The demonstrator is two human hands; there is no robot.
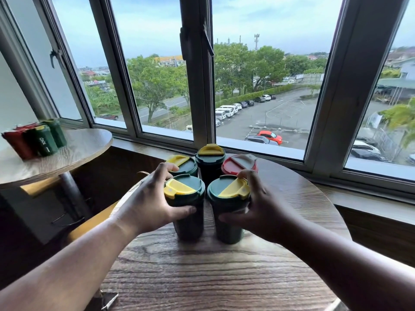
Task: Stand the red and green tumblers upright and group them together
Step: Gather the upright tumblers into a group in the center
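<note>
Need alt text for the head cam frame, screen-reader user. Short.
Two bare hands grip the two nearest of five upright tumblers clustered on a round wooden table by a window: the left hand holds a green tumbler, the right hand another green one. Behind stand two more green tumblers and a red-lidded tumbler; more tumblers lie on a side table.

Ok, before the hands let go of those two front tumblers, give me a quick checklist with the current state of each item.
1. Front-left green tumbler upright: ok, in the left hand grip.
2. Front-right green tumbler upright: ok, in the right hand grip.
3. Back row upright: ok for the two green tumblers; the red tumbler shows its lid level, body hidden.
4. Five grouped close together: ok, though whether they touch, cannot tell.
5. Clear of the round table edge: ok.
6. All tumblers gathered: not ok, more lie tilted on the side table.
</note>
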